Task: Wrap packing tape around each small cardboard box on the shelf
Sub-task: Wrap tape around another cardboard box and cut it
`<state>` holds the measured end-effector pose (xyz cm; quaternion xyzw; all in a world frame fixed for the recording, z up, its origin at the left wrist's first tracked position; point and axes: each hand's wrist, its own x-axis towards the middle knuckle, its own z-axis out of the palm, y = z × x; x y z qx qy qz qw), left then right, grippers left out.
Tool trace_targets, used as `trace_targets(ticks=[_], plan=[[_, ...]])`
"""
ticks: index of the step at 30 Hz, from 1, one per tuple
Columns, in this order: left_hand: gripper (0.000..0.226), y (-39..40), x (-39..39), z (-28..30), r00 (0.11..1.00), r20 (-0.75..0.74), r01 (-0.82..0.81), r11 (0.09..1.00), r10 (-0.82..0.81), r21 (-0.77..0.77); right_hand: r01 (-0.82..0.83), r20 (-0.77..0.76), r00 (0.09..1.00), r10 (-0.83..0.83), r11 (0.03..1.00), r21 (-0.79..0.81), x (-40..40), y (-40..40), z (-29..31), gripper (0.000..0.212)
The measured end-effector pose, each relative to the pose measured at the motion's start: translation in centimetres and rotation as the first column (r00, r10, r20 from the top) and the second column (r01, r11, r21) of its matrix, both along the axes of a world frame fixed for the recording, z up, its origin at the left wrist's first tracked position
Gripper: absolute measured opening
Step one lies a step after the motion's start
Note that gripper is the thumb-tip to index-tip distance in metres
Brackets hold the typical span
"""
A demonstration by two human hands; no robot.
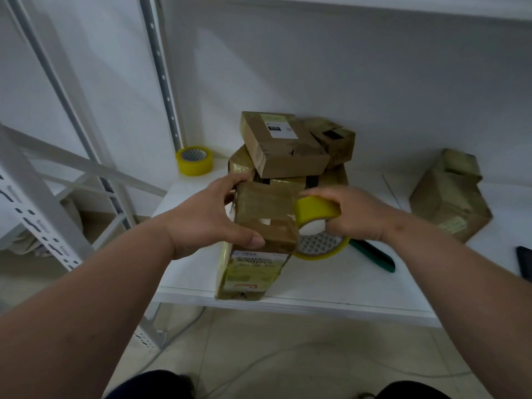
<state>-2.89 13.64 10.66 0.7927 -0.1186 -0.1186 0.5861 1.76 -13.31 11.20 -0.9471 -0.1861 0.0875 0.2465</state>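
The left hand [207,214] grips the near cardboard box [259,240] at its top, thumb on the near face. The right hand [354,214] grips a yellow tape roll [316,223] held against the box's right side. The box stands at the near edge of the shelf [331,286].

Progress, as judged: this box already carries glossy tape and is mid-wrap. The stacked boxes [285,145] behind appear at least partly taped; their count is unclear, about four. One further box [449,200] sits far right. Tape rolls: two, the spare roll [194,160] far left.
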Motion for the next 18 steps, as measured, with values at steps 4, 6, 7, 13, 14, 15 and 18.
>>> trace_targets(ticks=[4,6,7,13,14,15,18], plan=[[0.107,0.6,0.0,-0.6,0.998,-0.057,-0.038,0.976,0.026,-0.213,0.179,-0.105,0.983,-0.149,0.895,0.409,-0.5,1.1,-2.1,0.068],[0.101,1.1,0.4,-0.8,0.996,-0.084,-0.065,0.936,0.039,-0.347,0.246,-0.174,0.969,-0.176,0.761,0.6,-0.2,1.0,-0.8,0.054],[0.1,1.3,0.6,-1.0,0.994,-0.106,-0.082,0.899,0.04,-0.431,0.265,-0.209,0.964,-0.165,0.684,0.68,0.1,0.9,0.2,0.048],[0.08,0.6,0.2,-3.7,0.958,-0.27,-0.097,0.771,-0.099,-0.629,0.107,-0.074,0.994,-0.078,0.78,0.616,0.2,2.3,4.0,0.038],[0.088,1.0,0.0,-3.8,0.945,-0.314,-0.121,0.797,-0.089,-0.591,0.103,-0.079,0.994,-0.07,0.81,0.577,0.0,2.8,3.8,0.038],[0.097,1.7,-0.1,-3.6,0.941,-0.33,-0.123,0.837,-0.072,-0.534,0.103,-0.093,0.994,-0.061,0.817,0.567,-0.1,3.2,3.5,0.037],[0.126,3.5,0.0,-0.9,0.983,-0.178,0.036,0.995,-0.051,-0.09,0.081,-0.113,0.993,-0.02,0.82,0.566,-0.5,4.9,3.1,0.046]])
